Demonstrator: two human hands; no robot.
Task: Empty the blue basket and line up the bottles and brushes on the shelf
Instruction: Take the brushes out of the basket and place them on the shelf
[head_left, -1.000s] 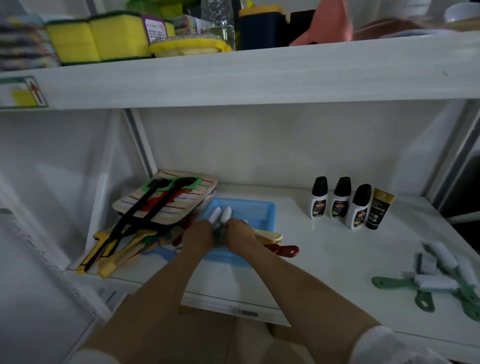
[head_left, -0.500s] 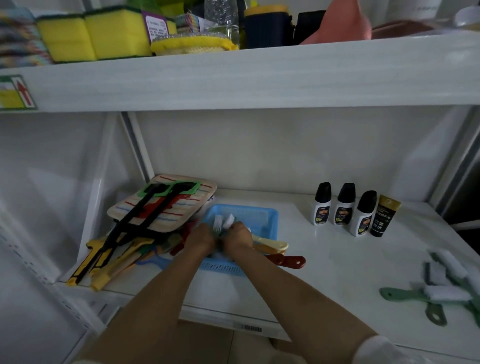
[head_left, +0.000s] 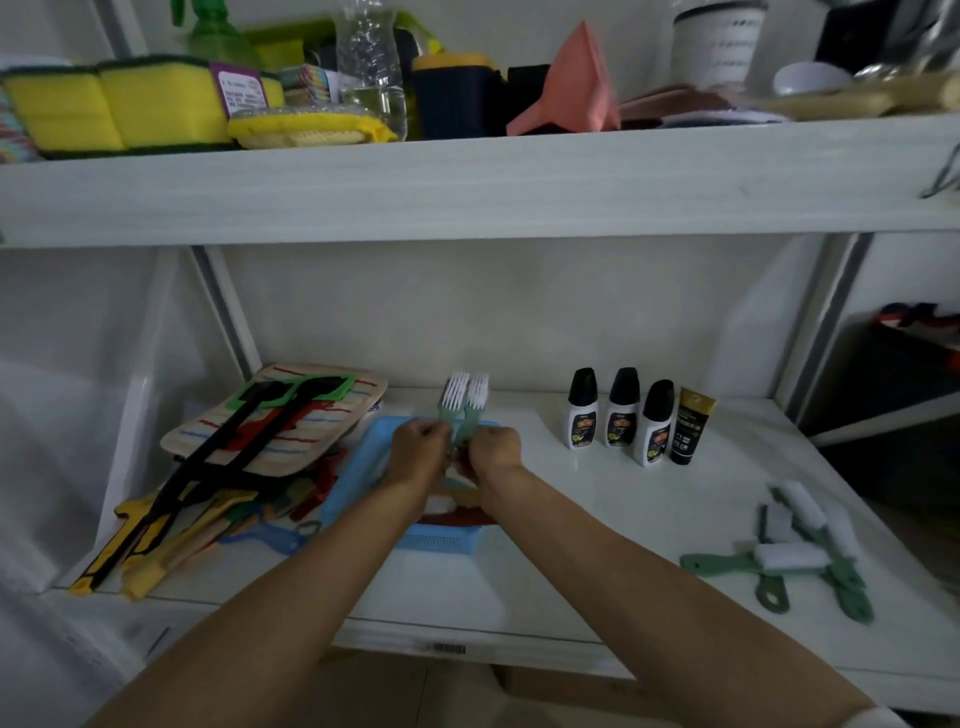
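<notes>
The blue basket (head_left: 358, 467) sits on the white shelf (head_left: 571, 545), partly hidden behind my hands. My left hand (head_left: 418, 454) and my right hand (head_left: 493, 452) are together above it, each gripping the green handle of a white-bristled brush. The two brushes (head_left: 463, 397) stand upright side by side, bristles up. A red-handled item (head_left: 452, 518) and other pieces still lie in the basket. Three white bottles with black caps (head_left: 621, 413) and a black tube (head_left: 690, 431) stand in a row to the right. Several green brushes (head_left: 795, 556) lie at the far right.
A pile of long-handled tools and a striped board (head_left: 270, 421) fills the shelf's left end. The upper shelf (head_left: 467, 176) carries yellow sponges (head_left: 119, 101), a clear bottle, dark containers and a pink funnel (head_left: 576, 83). Bare shelf surface lies between the basket and the green brushes.
Both hands have lifted the two brushes up out of the basket, so the bristles now rise well above it. The camera view has tilted upward a little.
</notes>
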